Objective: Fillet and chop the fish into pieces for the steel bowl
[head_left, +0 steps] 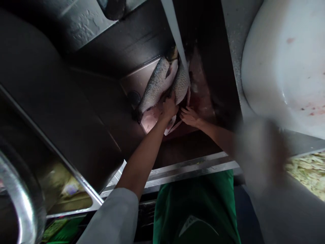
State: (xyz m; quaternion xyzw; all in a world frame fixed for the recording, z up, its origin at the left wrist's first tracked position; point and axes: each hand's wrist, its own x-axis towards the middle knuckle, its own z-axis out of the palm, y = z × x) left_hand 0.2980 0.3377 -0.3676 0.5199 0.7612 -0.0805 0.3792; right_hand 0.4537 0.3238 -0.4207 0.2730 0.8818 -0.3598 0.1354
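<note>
Two large scaly fish lie in a deep metal sink (101, 115). The left fish (157, 83) rests on its side, its tail toward the lower left. My left hand (169, 107) has its fingers curled round the right fish (180, 83), around the middle of its body. That fish's belly looks slit, with pale flaps along the opening. My right hand (190, 116) is at the opening's right edge, its bent fingers on a flap; the fingertips are partly hidden in shadow. A pale stream (175, 30), apparently running water, falls onto the fish.
A drain (133, 98) shows at the sink's left corner. Reddish liquid (200, 91) covers part of the bottom. On the right ledge stands a large white tub (284, 67) with red specks. Pale shredded pieces (308, 173) lie at lower right, and a shiny metal rim (22, 193) at lower left.
</note>
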